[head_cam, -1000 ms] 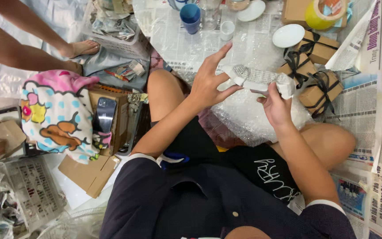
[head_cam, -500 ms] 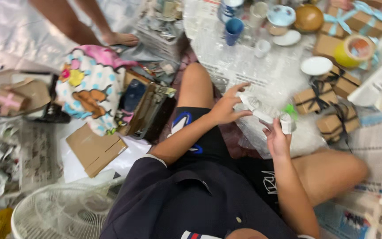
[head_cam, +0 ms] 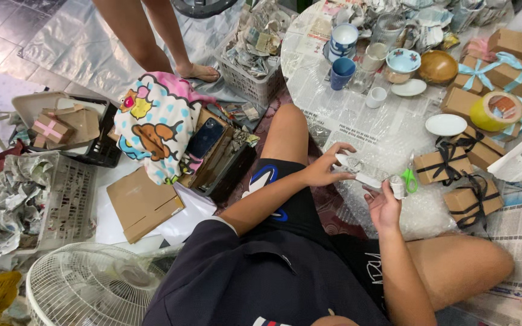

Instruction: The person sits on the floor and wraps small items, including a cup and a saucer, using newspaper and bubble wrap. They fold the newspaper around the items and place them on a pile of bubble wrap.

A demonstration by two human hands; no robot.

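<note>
Over bubble wrap (head_cam: 357,130), left hand (head_cam: 324,169), right hand (head_cam: 383,205) gripping wrapped bundle (head_cam: 367,175), basket (head_cam: 250,84) holding newspaper

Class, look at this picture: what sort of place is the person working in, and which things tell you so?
Probably a home floor used for packing gifts: ribbon-tied cardboard boxes, bubble wrap spread under cups and bowls, and baskets of crumpled newspaper.
</note>
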